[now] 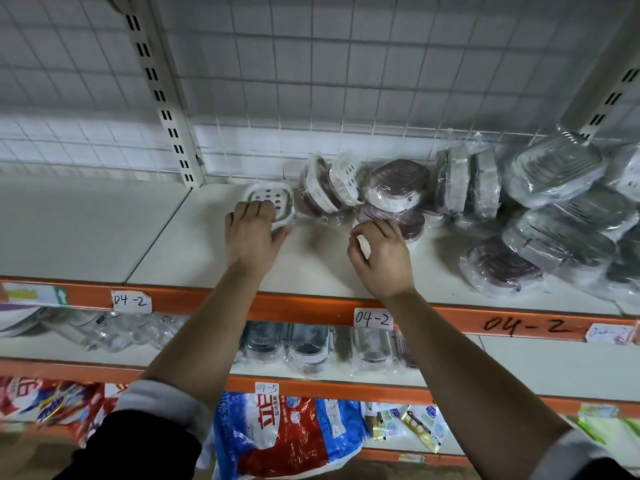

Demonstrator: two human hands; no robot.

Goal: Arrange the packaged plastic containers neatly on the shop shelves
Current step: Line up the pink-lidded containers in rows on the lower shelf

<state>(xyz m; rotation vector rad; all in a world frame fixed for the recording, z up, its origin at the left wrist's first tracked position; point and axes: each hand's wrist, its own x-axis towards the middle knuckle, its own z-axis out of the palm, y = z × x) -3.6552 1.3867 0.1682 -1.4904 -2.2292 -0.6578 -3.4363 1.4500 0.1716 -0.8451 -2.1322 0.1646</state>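
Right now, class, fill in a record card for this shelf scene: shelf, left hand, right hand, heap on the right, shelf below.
Shelf: white shelf with orange front edge, labels reading 04-2
Left hand: left hand holds a white perforated container
Right hand: right hand, fingers curled at a flat purple container; grip unclear
Heap: wrapped grey containers piled untidily
Shelf below: wrapped containers standing in a row

Left hand (251,237) hides near edge of white container (273,199); right-edge packs (625,261) cropped by frame.
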